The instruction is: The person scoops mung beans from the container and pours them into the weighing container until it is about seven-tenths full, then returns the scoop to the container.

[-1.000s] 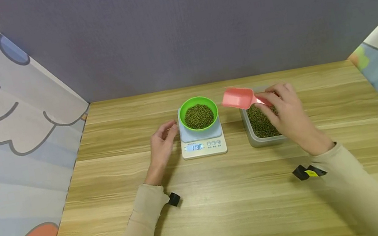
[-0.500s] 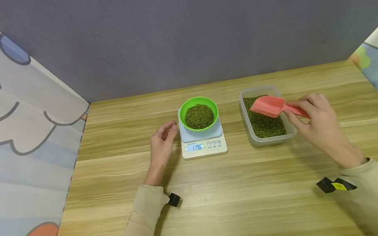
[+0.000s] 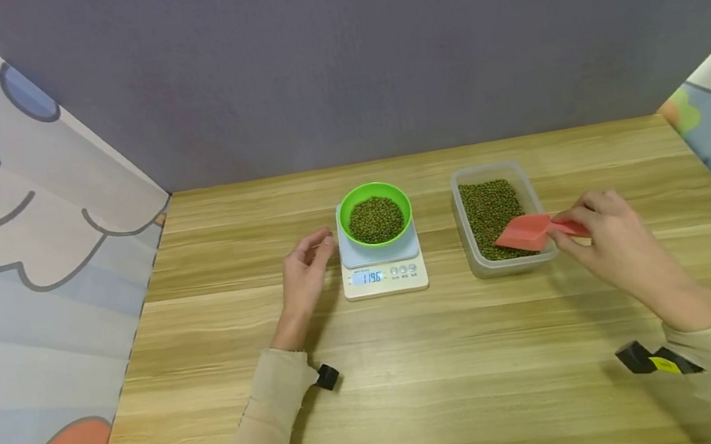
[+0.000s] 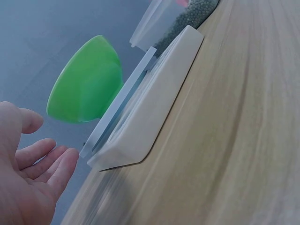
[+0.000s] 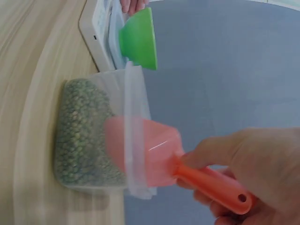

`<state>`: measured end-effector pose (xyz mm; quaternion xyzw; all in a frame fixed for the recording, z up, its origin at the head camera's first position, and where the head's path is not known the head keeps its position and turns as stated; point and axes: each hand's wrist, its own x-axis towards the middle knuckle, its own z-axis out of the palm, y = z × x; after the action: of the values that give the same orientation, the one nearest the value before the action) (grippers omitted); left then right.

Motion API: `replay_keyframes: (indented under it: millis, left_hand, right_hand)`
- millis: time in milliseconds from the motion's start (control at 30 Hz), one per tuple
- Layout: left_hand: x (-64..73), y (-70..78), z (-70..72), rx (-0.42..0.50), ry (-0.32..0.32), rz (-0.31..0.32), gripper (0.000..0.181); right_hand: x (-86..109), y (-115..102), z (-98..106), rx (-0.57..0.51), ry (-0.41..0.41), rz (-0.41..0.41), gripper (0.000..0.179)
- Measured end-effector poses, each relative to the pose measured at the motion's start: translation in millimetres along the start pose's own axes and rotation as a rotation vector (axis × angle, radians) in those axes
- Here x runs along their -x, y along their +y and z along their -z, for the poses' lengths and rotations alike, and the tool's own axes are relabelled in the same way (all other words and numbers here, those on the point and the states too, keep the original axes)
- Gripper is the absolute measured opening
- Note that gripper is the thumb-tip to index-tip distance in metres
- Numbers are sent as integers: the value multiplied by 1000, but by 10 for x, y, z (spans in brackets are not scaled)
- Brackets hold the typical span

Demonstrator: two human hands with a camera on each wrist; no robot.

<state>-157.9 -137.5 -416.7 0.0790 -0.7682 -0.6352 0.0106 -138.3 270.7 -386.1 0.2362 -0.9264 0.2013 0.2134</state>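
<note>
My right hand [image 3: 614, 232] grips the handle of a red scoop [image 3: 525, 233], whose front end is inside a clear plastic container [image 3: 513, 265] of small green beans [image 3: 492, 210]. In the right wrist view the scoop's tip [image 5: 117, 145] reaches the beans. A green bowl [image 3: 360, 191] with beans in it stands on a white kitchen scale [image 3: 387, 286], whose display [image 3: 368, 278] reads 119.6. My left hand [image 3: 304, 275] lies just left of the scale, fingers loosely bent and holding nothing; the left wrist view shows it apart from the bowl [image 4: 89, 84].
The scale and container stand side by side on a wooden table [image 3: 427, 384], with a gap between them. A grey panel [image 3: 381, 43] rises behind the table's back edge. Printed cloth [image 3: 26, 336] hangs at the left side.
My right hand has carried the scoop right, then toward me and down into the near part of the container. The left hand and the display reading stay the same.
</note>
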Motion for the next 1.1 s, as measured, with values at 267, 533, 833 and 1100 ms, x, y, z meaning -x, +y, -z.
replay_keyframes:
  millis: [267,533,833,1100]
  left_hand:
    - [-3,-5,-2,0,-1,-5,35]
    - [2,-6,-4,0,0,-10,35]
    - [-180,-364,-14,-9,17,-61,37]
    - [-184,-359,-27,-8,17,-53,38]
  right_hand:
    - [-102,-73,84,45,-140,-41,17]
    - [-222,-136,54,83,-311,-83,18]
    - [-229,-147,-80,81,-308,-153,19]
    - [-213,-133,-160,43,-175,-125,17]
